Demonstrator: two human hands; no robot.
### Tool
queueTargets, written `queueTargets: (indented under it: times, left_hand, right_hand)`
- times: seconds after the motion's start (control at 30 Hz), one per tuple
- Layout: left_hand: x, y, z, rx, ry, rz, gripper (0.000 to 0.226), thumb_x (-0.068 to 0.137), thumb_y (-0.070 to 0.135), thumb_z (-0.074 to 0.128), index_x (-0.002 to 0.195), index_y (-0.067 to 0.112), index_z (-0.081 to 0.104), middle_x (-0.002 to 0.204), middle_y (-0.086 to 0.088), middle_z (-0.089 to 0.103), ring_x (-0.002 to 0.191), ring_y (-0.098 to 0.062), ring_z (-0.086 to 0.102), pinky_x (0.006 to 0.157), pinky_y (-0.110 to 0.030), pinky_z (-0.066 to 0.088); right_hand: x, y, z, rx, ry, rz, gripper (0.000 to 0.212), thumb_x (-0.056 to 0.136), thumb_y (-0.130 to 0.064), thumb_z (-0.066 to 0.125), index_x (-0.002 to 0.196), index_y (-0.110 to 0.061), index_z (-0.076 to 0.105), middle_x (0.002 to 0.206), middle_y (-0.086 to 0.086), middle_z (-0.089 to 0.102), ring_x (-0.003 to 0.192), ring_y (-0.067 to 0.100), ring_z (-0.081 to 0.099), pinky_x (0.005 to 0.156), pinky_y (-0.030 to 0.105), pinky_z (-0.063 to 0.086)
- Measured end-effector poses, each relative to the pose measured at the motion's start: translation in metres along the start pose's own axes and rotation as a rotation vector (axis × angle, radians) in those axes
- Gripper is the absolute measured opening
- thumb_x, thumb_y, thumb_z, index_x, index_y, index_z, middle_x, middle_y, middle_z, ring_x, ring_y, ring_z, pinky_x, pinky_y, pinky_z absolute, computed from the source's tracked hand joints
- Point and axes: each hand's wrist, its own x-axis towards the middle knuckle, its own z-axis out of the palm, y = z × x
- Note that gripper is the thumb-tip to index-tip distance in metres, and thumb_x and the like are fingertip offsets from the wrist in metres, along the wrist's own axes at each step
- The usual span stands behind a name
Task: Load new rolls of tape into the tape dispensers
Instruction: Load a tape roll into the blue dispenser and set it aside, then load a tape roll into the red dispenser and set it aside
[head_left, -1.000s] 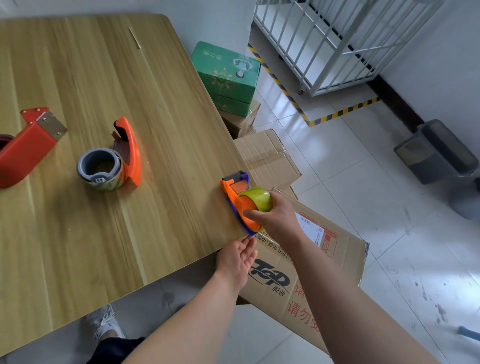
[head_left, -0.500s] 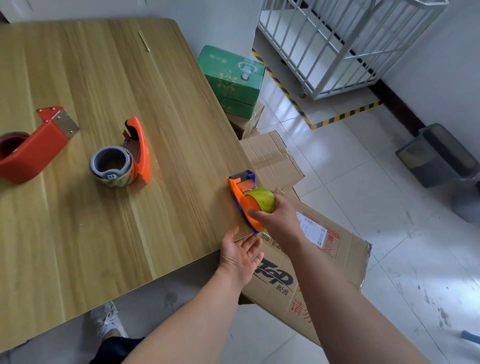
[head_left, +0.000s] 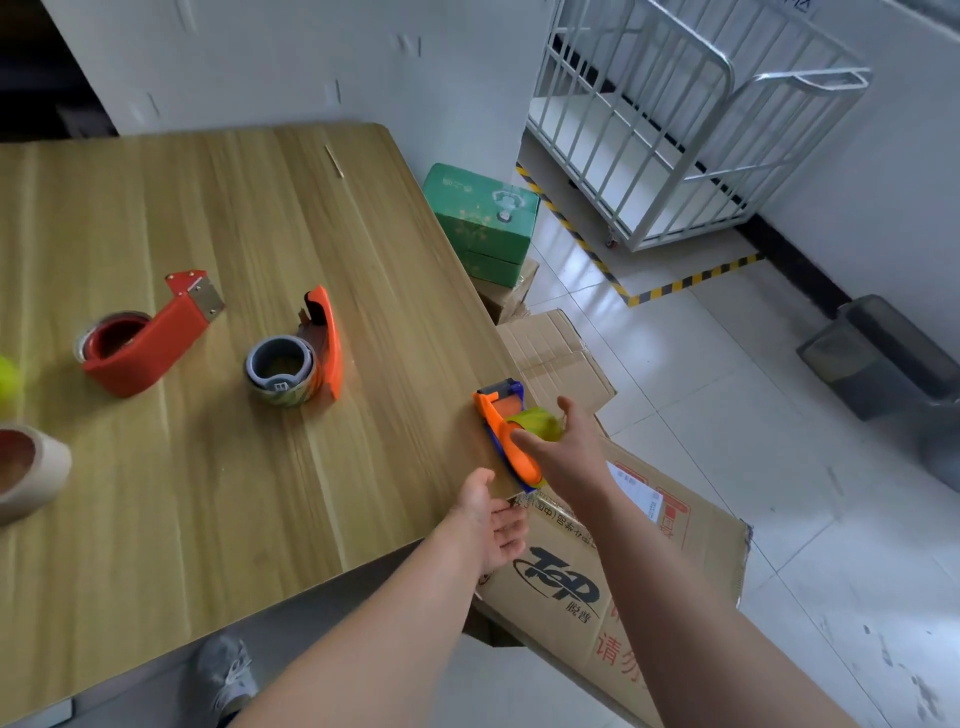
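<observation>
An orange and blue tape dispenser (head_left: 493, 421) stands on edge at the right rim of the wooden table (head_left: 218, 493), with a yellow-green tape roll (head_left: 537, 423) mounted in it. My right hand (head_left: 569, 457) holds it: the thumb presses the orange side plate and the fingers wrap over the roll, one finger lifted. Just below the table's corner, my left hand (head_left: 491, 522) lies palm up with relaxed fingers, holding nothing. A second orange dispenser (head_left: 327, 343) with a grey-cored roll (head_left: 283, 371) and a red dispenser (head_left: 150, 343) lie further left.
A beige roll (head_left: 28, 470) and a yellow-green roll (head_left: 8, 382) show at the table's left edge. Beside the table stand a printed cardboard box (head_left: 670, 561), flattened cartons (head_left: 556, 348) and a green box (head_left: 483, 223). Further back are a white cage cart (head_left: 675, 135) and a grey bin (head_left: 878, 353).
My right hand's grip on the dispenser has loosened, with one finger lifting off the roll. My left hand has risen slightly toward the table's corner. The view has tilted up.
</observation>
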Motion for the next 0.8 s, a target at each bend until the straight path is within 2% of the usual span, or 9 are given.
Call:
queueTargets:
  times: [0.13,0.27,0.3,0.37,0.43,0.53,0.63,0.7,0.8]
  left_hand:
    - [-0.031,0.031,-0.007,0.042,0.067,0.143,0.035,0.095,0.032,0.043,0.114,0.006,0.057,0.109,-0.011,0.064,0.097,-0.027,0.057,0.092,-0.041,0.043]
    - [-0.069,0.070,-0.032,-0.023,0.154,0.318,0.028,0.093,0.025,0.042,0.102,0.008,0.062,0.096,-0.008,0.066,0.088,-0.023,0.060,0.087,-0.039,0.046]
    - [-0.078,0.080,-0.041,-0.038,0.172,0.354,0.025,0.092,0.023,0.043,0.096,0.008,0.062,0.091,-0.007,0.066,0.085,-0.022,0.061,0.086,-0.038,0.047]
    - [-0.096,0.099,-0.060,-0.076,0.202,0.422,0.021,0.090,0.020,0.044,0.081,0.011,0.060,0.081,-0.004,0.064,0.075,-0.019,0.059,0.077,-0.034,0.046]
    - [-0.116,0.117,-0.083,-0.124,0.229,0.491,0.019,0.088,0.016,0.045,0.073,0.014,0.057,0.074,0.000,0.061,0.065,-0.015,0.055,0.064,-0.029,0.040]
    - [-0.141,0.141,-0.126,-0.151,0.310,0.580,0.019,0.086,0.014,0.050,0.072,0.013,0.062,0.075,0.000,0.066,0.066,-0.014,0.058,0.065,-0.029,0.042]
    - [-0.164,0.162,-0.176,-0.134,0.375,0.671,0.019,0.085,0.015,0.052,0.070,0.013,0.063,0.074,-0.002,0.067,0.065,-0.016,0.058,0.062,-0.030,0.043]
    - [-0.177,0.177,-0.208,-0.096,0.420,0.733,0.017,0.085,0.014,0.053,0.070,0.014,0.063,0.073,-0.002,0.065,0.058,-0.014,0.054,0.054,-0.026,0.036]
    - [-0.192,0.197,-0.255,-0.047,0.493,0.792,0.015,0.089,0.014,0.052,0.077,0.015,0.061,0.075,-0.001,0.064,0.059,-0.013,0.052,0.053,-0.025,0.034]
  right_hand:
    - [-0.005,-0.035,0.007,-0.058,0.000,-0.075,0.076,0.084,-0.037,0.071,0.147,-0.018,0.032,0.153,0.004,0.035,0.135,0.022,0.039,0.103,0.032,0.036]
    - [-0.013,-0.079,0.031,-0.024,-0.050,-0.161,0.069,0.086,-0.029,0.072,0.144,-0.013,0.039,0.150,0.004,0.040,0.114,0.017,0.049,0.077,0.001,0.040]
    - [-0.016,-0.091,0.039,-0.022,-0.070,-0.182,0.068,0.086,-0.029,0.072,0.144,-0.013,0.040,0.150,0.004,0.041,0.113,0.016,0.050,0.076,0.000,0.039]
    - [-0.022,-0.116,0.058,-0.034,-0.118,-0.224,0.067,0.086,-0.030,0.071,0.144,-0.014,0.042,0.150,0.004,0.043,0.121,0.016,0.050,0.089,0.014,0.037]
    - [-0.030,-0.140,0.079,-0.024,-0.172,-0.246,0.065,0.087,-0.031,0.070,0.144,-0.013,0.042,0.149,0.005,0.045,0.107,0.010,0.052,0.087,0.021,0.037]
    - [-0.041,-0.174,0.116,0.001,-0.243,-0.266,0.057,0.089,-0.028,0.069,0.139,-0.010,0.048,0.141,0.006,0.053,0.103,0.009,0.054,0.087,0.022,0.042]
    - [-0.052,-0.201,0.157,0.061,-0.327,-0.261,0.044,0.089,-0.021,0.068,0.128,-0.006,0.056,0.126,0.010,0.063,0.092,0.013,0.060,0.077,0.022,0.045]
    - [-0.060,-0.218,0.184,0.074,-0.386,-0.239,0.051,0.088,-0.024,0.068,0.133,-0.006,0.054,0.126,0.008,0.062,0.101,0.017,0.060,0.083,0.026,0.044]
    - [-0.070,-0.237,0.222,0.079,-0.437,-0.210,0.052,0.089,-0.027,0.067,0.135,-0.008,0.053,0.130,0.005,0.060,0.106,0.014,0.055,0.086,0.026,0.042]
